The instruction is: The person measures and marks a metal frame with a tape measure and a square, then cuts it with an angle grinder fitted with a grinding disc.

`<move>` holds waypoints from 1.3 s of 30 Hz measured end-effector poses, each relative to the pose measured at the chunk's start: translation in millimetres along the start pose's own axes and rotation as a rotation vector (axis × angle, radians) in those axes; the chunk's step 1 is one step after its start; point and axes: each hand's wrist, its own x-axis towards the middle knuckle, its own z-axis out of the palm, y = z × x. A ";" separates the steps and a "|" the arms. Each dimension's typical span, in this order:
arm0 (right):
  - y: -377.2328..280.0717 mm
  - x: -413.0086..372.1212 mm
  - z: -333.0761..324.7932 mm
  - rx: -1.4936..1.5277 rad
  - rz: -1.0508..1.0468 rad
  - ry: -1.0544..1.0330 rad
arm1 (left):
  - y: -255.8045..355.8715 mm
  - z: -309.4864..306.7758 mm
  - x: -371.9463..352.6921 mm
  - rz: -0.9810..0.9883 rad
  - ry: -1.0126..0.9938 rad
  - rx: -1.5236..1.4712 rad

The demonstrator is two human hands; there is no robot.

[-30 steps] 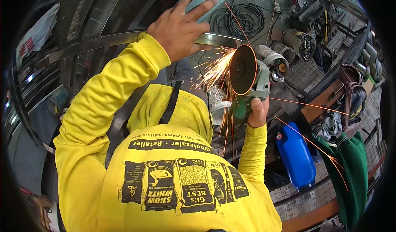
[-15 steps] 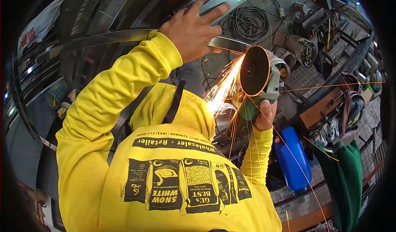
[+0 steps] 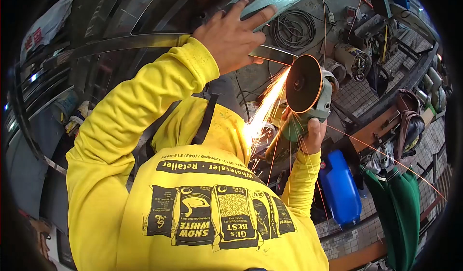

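Note:
My right hand (image 3: 314, 131) is wrapped round the green body of an angle grinder (image 3: 319, 108), just below its grey head. The dark disc (image 3: 304, 84) faces me, its upper left edge against the end of a flat metal bar (image 3: 272, 55). Bright sparks (image 3: 271, 100) stream down and left from there. My left hand (image 3: 231, 39) lies across the bar a short way left of the disc, fingers spread; its palm side is hidden. My yellow sweatshirt (image 3: 222, 174) fills the lower middle.
A coiled cable (image 3: 292, 28) lies on the floor beyond my hands. At right are a blue container (image 3: 340, 189), green cloth (image 3: 395, 218) and a bucket (image 3: 354, 61) with small parts. Long metal lengths (image 3: 108, 15) stand at upper left.
The grinder and both hands have shifted slightly right in view, while the blue container sits slightly further left. The spark stream is narrower, and stray sparks fly along different lines.

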 end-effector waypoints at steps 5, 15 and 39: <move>14.7 -3.4 -15.0 0.001 0.018 0.012 | 0.3 -1.0 0.6 -0.001 0.004 -0.005; 9.6 -0.9 -10.9 0.022 0.007 0.024 | -0.2 2.5 0.7 0.006 0.039 -0.038; -0.8 3.0 1.5 0.107 0.042 -0.027 | -0.6 1.0 0.0 0.008 0.022 -0.031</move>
